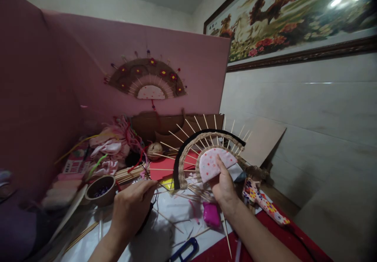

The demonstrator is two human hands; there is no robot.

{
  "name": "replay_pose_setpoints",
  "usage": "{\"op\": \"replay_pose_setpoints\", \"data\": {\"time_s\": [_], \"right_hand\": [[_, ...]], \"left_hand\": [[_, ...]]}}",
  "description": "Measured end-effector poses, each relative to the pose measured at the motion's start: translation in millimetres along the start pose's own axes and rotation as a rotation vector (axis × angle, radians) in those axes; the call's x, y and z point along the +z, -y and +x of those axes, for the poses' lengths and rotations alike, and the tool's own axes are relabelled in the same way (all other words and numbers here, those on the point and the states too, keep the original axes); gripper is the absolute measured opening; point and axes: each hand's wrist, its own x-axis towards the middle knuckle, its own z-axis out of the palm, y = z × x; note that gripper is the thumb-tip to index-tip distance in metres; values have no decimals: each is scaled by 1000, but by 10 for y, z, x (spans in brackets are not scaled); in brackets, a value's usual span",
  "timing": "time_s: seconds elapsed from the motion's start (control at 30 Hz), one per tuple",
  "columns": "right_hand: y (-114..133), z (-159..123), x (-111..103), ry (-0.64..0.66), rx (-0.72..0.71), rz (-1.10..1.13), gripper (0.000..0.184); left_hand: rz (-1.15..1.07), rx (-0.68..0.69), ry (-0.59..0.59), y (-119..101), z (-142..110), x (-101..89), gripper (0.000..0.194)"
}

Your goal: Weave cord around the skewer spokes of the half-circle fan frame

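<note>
My right hand (224,185) holds up a half-made fan (206,152) by its base, thumb pressed on the pink dotted fabric half-circle (212,163). The fan has wooden skewers radiating out, a woven jute arc and a black outer band. My left hand (129,209) is closed near the fan's lower left edge, fingers pinched by the loose skewer ends; what it grips is too small to make out. A finished brown fan (147,77) with red flowers hangs on the pink backboard.
A ball of jute twine (154,149) sits behind the fan. A small brown bowl (101,189) stands at left beside a skewer bundle (129,172). Pink cloth and cords (110,148) pile behind. Blue-handled scissors (184,251), a pink object (211,214), patterned fabric (263,201), cardboard (260,141).
</note>
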Motion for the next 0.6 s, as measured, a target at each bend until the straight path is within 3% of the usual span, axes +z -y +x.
{"op": "replay_pose_setpoints", "data": {"time_s": [0.23,0.47,0.6], "right_hand": [[31,126,-55,-57,62,17,21],[20,142,-76,-108,114,43,14],[18,141,-79,-87,132,27,21]], "left_hand": [[-624,-345,54,71,21,31,17],[-850,-471,18,19,42,28,16],[-886,-455,66,-16,10,109,13]]}}
